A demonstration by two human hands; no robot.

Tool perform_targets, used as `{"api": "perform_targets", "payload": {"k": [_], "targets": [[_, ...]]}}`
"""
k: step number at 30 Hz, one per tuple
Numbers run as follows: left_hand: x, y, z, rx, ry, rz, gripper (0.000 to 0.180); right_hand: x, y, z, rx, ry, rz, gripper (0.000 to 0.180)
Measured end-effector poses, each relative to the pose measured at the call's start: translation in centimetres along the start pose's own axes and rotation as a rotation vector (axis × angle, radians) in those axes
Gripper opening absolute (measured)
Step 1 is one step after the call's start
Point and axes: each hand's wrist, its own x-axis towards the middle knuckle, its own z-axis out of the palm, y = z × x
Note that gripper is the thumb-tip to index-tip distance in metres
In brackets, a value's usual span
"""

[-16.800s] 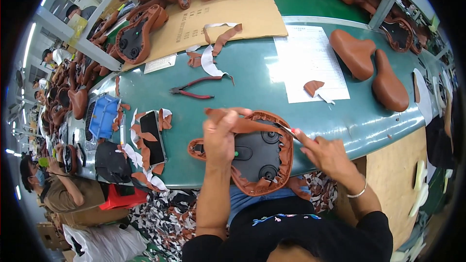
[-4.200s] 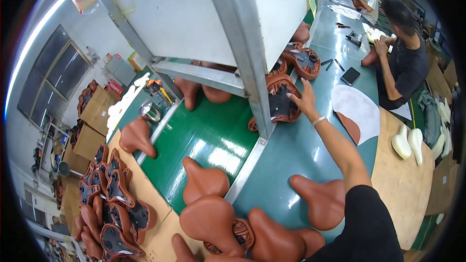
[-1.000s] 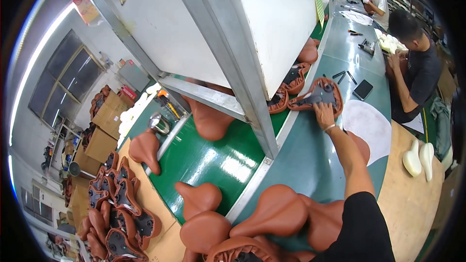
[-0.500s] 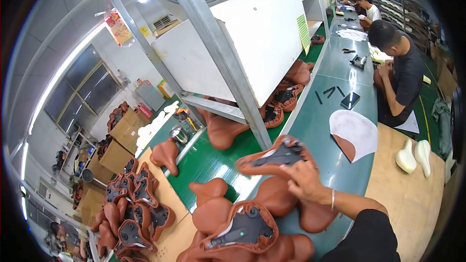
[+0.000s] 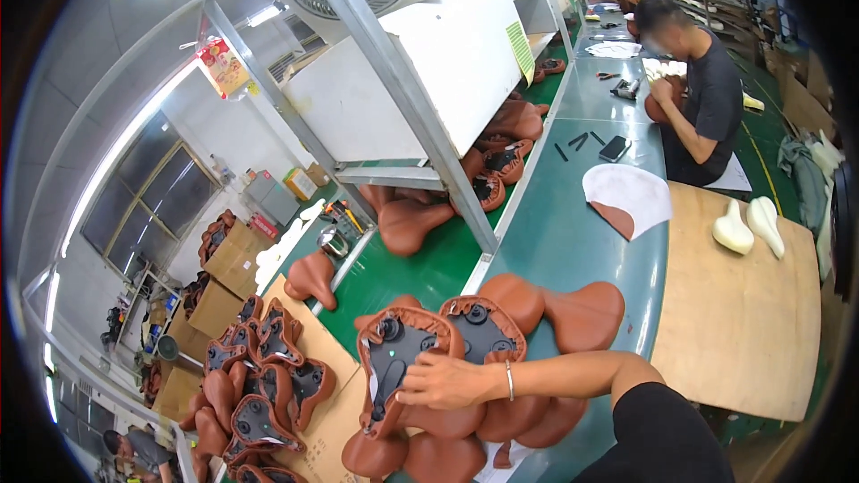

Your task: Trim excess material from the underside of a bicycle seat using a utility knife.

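Observation:
My right hand (image 5: 452,385) reaches leftward over a heap of brown bicycle saddles, a bracelet on its wrist. Its curled fingers grip the edge of one upturned saddle (image 5: 403,340), whose black underside and gathered cover edge face up. Just behind it lies a second upturned saddle (image 5: 488,322), partly covered by the first. More brown saddles (image 5: 586,313) with smooth tops up lie beside and beneath them. The fingertips rest against the black underside; my thumb is hidden. My left hand is out of view.
Several upturned saddles (image 5: 268,420) are heaped at the left on cardboard. A metal frame post (image 5: 420,116) rises behind the pile. On the green table (image 5: 555,233) lie a white-and-brown cover piece (image 5: 631,201) and a phone (image 5: 615,149). A co-worker (image 5: 707,89) sits at the far right.
My right hand has brought the saddle leftward and down onto the heap, beside the other upturned one. The view has shifted, and the co-worker's hands are now raised with a brown piece.

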Motion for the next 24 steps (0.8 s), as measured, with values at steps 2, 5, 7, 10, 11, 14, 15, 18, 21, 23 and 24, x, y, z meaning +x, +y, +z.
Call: {"api": "perform_targets", "payload": {"k": [2,5,7,10,11,14,15,18,21,23,24], "targets": [[-0.2,-1.7,1.9,0.071,-0.055,0.042,0.035,-0.4,-0.4,0.4,-0.086,-0.001,0.014,0.029],[-1.8,-4.3,3.9,0.18,-0.135,0.075,0.036,-0.4,-1.8,1.4,-0.251,0.06,-0.011,0.031],[-3.2,-5.2,4.3,0.216,-0.146,0.072,0.036,0.2,-4.0,0.6,-0.29,0.107,0.017,0.033],[-4.2,-8.2,7.5,0.268,0.088,0.25,0.047,-0.8,-5.8,1.7,-0.278,0.158,0.02,0.033],[-4.9,-9.2,9.0,0.085,0.125,0.189,0.044,-1.0,-6.4,2.7,-0.218,0.167,-0.017,0.032],[-11.8,-14.7,14.8,-0.459,0.256,0.025,0.034,-1.8,-8.3,3.9,-0.195,0.192,-0.18,0.031],[-15.1,-18.3,17.7,-0.632,0.305,-0.033,0.031,-2.0,-9.2,4.5,-0.187,0.181,-0.219,0.031],[-28.1,-27.2,23.9,-1.151,0.458,-0.204,0.022,-3.4,-12.4,4.8,-0.103,0.095,-0.243,0.029],[-36.6,-30.6,24.9,-1.509,0.556,-0.294,0.017,-6.6,-15.9,5.3,0.029,0.013,-0.241,0.03],[-35.3,-27.0,20.2,-0.895,0.528,-0.438,0.022,-8.6,-18.4,5.4,0.08,0.003,-0.241,0.03],[-35.8,-28.6,22.0,-0.965,0.572,-0.411,0.03,-9.5,-19.8,5.0,0.121,-0.023,-0.248,0.028]]}}
